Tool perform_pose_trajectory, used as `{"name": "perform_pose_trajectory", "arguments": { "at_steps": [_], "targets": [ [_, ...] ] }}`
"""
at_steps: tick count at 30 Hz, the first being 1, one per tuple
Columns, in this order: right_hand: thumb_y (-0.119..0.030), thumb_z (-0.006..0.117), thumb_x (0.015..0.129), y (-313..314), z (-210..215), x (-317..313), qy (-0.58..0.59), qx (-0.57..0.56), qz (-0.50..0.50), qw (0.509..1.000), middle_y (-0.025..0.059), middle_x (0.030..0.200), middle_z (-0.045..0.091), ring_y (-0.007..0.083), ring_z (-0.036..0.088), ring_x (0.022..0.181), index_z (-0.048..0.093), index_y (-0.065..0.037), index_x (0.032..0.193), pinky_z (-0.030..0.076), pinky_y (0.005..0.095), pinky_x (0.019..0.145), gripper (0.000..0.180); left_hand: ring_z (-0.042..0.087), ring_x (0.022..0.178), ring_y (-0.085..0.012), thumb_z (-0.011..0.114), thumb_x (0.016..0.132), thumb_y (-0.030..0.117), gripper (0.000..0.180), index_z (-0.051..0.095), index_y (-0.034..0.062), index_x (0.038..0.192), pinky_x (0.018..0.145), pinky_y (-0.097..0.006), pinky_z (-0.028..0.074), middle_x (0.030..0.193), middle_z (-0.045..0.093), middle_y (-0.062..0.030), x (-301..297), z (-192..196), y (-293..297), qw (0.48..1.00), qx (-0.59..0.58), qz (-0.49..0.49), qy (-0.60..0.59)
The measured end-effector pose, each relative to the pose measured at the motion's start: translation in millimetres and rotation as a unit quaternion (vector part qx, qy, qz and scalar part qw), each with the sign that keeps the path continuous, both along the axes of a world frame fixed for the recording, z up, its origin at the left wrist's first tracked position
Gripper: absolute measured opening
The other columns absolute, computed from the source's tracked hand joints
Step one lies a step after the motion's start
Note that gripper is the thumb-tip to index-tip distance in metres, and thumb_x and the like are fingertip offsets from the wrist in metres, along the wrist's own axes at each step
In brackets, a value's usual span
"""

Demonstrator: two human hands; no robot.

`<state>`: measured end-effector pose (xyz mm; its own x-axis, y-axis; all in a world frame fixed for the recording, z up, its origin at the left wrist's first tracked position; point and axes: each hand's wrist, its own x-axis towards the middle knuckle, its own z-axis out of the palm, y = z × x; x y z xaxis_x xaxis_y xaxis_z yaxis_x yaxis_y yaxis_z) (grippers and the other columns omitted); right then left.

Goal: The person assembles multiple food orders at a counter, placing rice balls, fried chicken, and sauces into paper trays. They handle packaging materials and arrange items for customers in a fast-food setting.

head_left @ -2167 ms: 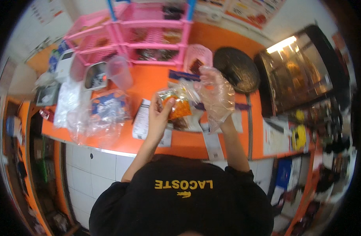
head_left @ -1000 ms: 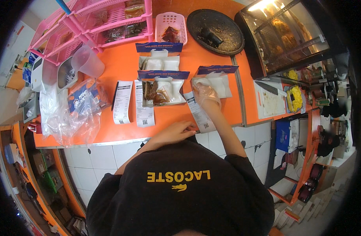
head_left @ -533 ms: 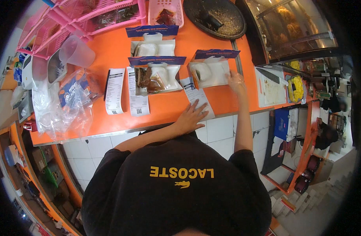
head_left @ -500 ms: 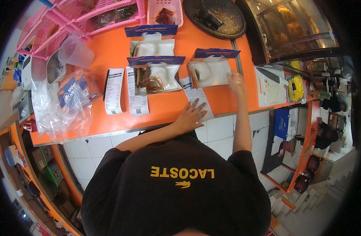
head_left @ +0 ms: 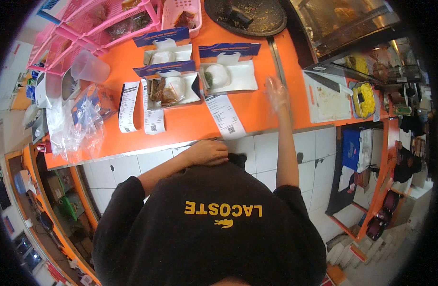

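Observation:
Three open white food boxes with blue lids sit on the orange counter [head_left: 180, 128]: one at the back [head_left: 164, 53], one holding dark food [head_left: 173, 89], and one with a white bun [head_left: 228, 76]. Paper receipts lie in front of them, one on the left [head_left: 128, 107], one in the middle [head_left: 153, 120] and one on the right [head_left: 224, 116]. My right hand [head_left: 277, 93], in a clear plastic glove, rests with fingers apart on the counter just right of the bun box, holding nothing. My left hand [head_left: 209, 153] is curled at the counter's front edge against my black shirt, empty.
Pink wire racks [head_left: 109, 24] and a clear jug [head_left: 90, 69] stand at the back left, and crumpled plastic bags [head_left: 78, 124] lie at the left. A round dark griddle [head_left: 245, 16], a glass warming case [head_left: 343, 19], a white cutting board with a knife [head_left: 326, 93] and a yellow-filled tub [head_left: 364, 100] are to the right.
My left hand has drawn back from the receipt to the counter's edge and curled. My right hand has slid off the bun box to the bare counter beside it.

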<state>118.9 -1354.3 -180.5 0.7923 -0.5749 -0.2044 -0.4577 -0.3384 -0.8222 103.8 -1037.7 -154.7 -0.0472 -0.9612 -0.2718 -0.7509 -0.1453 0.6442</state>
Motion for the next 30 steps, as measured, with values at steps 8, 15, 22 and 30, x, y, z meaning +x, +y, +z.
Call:
{"name": "perform_pose_trajectory", "arguments": {
  "at_steps": [8, 15, 22, 30],
  "targets": [
    [-0.038, 0.047, 0.096, -87, -99, -280, -0.094, 0.187, -0.107, 0.972, 0.0088, 0.103, 0.057, 0.0196, 0.063, 0.081, 0.043, -0.01, 0.127, 0.056, 0.0335, 0.06, 0.042, 0.034, 0.129, -0.0396, 0.057, 0.086, 0.038, 0.061, 0.042, 0.0044, 0.134, 0.105, -0.049, 0.029, 0.138, 0.039, -0.0245, -1, -62, -53, 0.816, -0.113, 0.487, -0.288],
    [-0.038, 0.048, 0.094, -117, -114, -458, 0.068, 0.223, -0.265, 0.936, 0.008, 0.091, 0.059, 0.0178, 0.061, 0.069, 0.049, -0.01, 0.116, 0.05, 0.0312, 0.052, 0.035, 0.025, 0.137, -0.0386, 0.066, 0.08, 0.041, 0.083, 0.028, 0.0101, 0.145, 0.106, -0.052, 0.028, 0.15, 0.02, -0.0246, 28, -85, -15, 0.872, -0.016, 0.39, -0.296],
    [-0.034, 0.049, 0.096, -227, -89, -425, -0.022, 0.161, -0.13, 0.978, 0.0066, 0.1, 0.06, 0.0197, 0.061, 0.082, 0.046, -0.009, 0.121, 0.052, 0.0348, 0.064, 0.035, 0.033, 0.133, -0.0394, 0.066, 0.08, 0.046, 0.084, 0.029, 0.0082, 0.144, 0.105, -0.048, 0.034, 0.15, 0.023, -0.0215, 16, -25, -94, 0.815, 0.317, 0.394, -0.282],
    [-0.019, 0.056, 0.094, -383, 2, -300, -0.172, 0.094, 0.017, 0.98, 0.0012, 0.1, 0.056, 0.0097, 0.053, 0.093, 0.05, -0.005, 0.12, 0.047, 0.0265, 0.083, 0.03, 0.057, 0.11, -0.033, 0.056, 0.091, 0.032, 0.042, 0.057, 0.0011, 0.12, 0.094, -0.038, 0.044, 0.119, 0.06, -0.0191, -20, 219, -383, 0.967, -0.15, 0.174, -0.11]
  ]
}}
